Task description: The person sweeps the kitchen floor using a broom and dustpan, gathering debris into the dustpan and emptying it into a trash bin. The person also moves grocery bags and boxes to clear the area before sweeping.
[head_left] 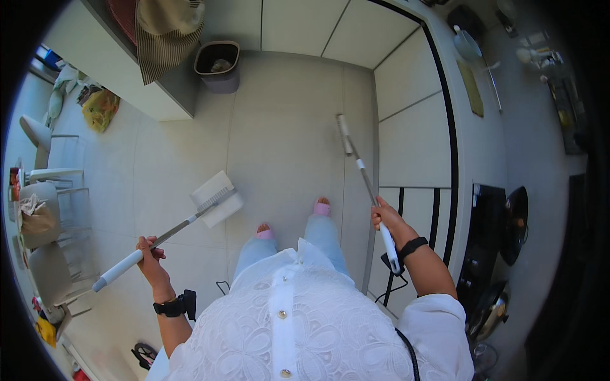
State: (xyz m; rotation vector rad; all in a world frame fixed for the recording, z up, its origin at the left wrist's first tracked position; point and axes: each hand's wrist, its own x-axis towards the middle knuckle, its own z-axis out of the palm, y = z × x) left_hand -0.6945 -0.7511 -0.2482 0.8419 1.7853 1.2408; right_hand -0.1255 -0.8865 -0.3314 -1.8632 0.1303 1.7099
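Note:
My left hand (153, 261) grips the pole of a long-handled white dustpan (218, 199), just below its thick white grip. The pan rests on the floor to the left in front of my feet, its comb-like teeth showing. In my right hand (387, 219) is the white and metal handle of a broom (344, 135). Its narrow head is slightly blurred, over the floor near the right-hand cabinets. Whether the bristles touch the floor I cannot tell.
A waste bin (217, 66) stands by the far cabinets, beside a hanging striped cloth (167, 45). Chairs (40, 214) line the left side, with a yellow plastic bag (101, 109) on the floor beyond. Right of me runs a counter with a black cooktop (483, 233) and pans.

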